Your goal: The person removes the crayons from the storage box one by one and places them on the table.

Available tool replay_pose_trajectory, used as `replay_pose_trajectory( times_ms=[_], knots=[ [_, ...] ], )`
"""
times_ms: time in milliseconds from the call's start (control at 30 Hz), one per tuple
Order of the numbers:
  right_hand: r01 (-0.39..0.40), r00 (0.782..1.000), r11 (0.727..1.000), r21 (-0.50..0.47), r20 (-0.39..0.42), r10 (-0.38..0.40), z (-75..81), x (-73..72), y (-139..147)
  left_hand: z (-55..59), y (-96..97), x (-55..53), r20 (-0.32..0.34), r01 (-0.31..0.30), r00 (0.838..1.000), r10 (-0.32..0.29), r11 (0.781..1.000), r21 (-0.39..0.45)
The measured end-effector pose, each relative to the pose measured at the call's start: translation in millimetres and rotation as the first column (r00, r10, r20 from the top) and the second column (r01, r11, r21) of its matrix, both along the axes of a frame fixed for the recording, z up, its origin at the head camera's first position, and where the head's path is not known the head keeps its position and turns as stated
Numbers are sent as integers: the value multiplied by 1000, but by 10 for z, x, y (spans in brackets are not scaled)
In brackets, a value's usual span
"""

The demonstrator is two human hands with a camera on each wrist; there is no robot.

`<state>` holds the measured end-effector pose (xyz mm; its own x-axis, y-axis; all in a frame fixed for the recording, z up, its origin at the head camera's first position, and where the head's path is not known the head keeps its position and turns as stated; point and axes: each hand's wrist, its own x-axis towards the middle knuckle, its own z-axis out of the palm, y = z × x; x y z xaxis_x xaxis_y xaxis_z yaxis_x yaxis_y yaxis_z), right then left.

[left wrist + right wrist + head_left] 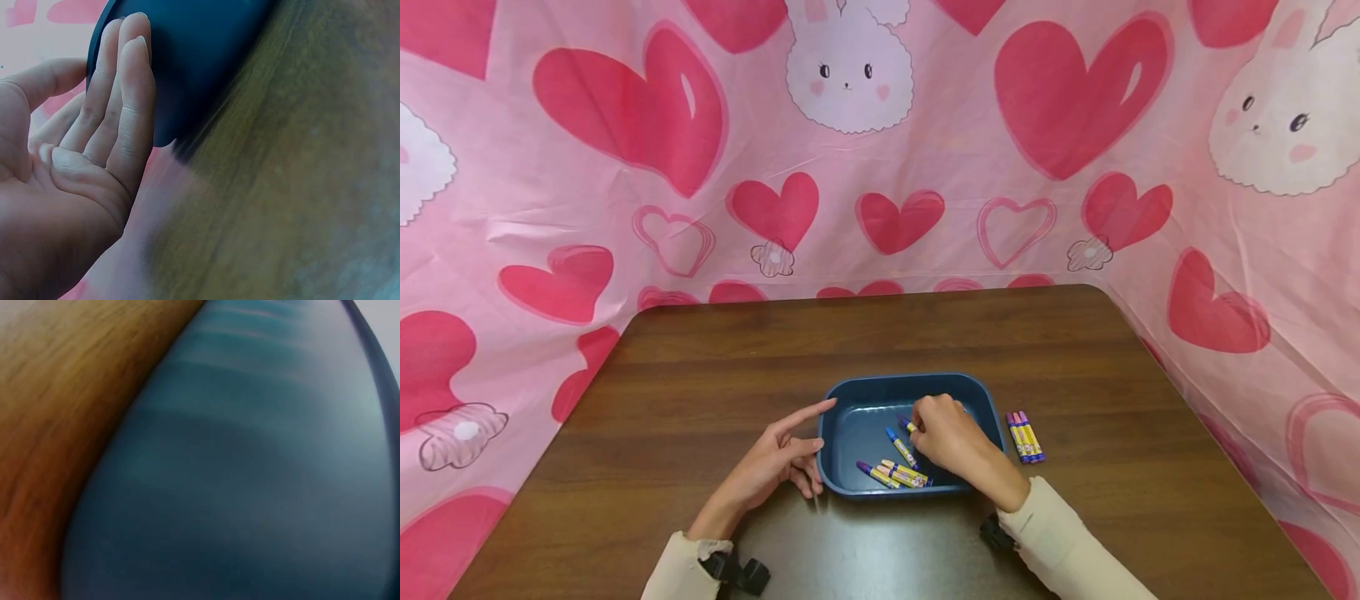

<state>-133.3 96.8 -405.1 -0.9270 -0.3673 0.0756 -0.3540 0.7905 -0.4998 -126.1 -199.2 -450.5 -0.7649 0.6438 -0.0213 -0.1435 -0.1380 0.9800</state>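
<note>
A dark blue rectangular tray [865, 385] stands on the table, with several crayons [904, 475] in yellow wrappers lying inside near its front wall. A blue crayon [901, 447] lies slantwise behind them. My right hand [951, 433] reaches over the tray's right side, fingers curled down, and pinches a dark-tipped crayon [907, 424] whose end sticks out on the left. At the tray's left end, my left hand [767, 462] touches the rim with index finger and thumb spread. In the left wrist view its other fingers [130, 106] lie fairly straight against the tray's outer wall.
Right of the tray, several crayons [1026, 437] lie side by side in a row on the brown wooden table [760, 350]. A pink cloth [925, 158] with hearts and rabbits hangs around the table's back and sides. The tray's outer wall [237, 487] fills the right wrist view.
</note>
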Motion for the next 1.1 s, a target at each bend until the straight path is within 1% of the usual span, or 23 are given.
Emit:
replay_pose_trajectory(
  times_ms=[200,333,467,700,833,1000,1100],
  knots=[
    [-11,1000,1000,-9,-23,11,-14,2,-4,-13,-6,10,2,-14,1000,15,1000,-21],
    [-16,999,1000,-6,-29,16,-13,15,-23,-25,-10,22,9,-14,1000,14,1000,-24],
    [7,1000,1000,-11,-25,-7,44,34,-23,-22,-4,10,5,-8,1000,8,1000,-13],
    [7,999,1000,1,-39,-7,69,65,-27,-22,7,-4,9,6,1000,-7,1000,14],
    [23,998,1000,10,-55,-23,112,105,0,-30,6,-5,5,5,1000,-5,1000,19],
    [58,994,998,14,-97,-56,175,159,72,-37,-5,-12,-6,-6,1000,6,1000,12],
    [82,990,996,19,-114,-79,186,181,124,-41,-3,-14,1,-3,1000,3,1000,11]
  ],
)
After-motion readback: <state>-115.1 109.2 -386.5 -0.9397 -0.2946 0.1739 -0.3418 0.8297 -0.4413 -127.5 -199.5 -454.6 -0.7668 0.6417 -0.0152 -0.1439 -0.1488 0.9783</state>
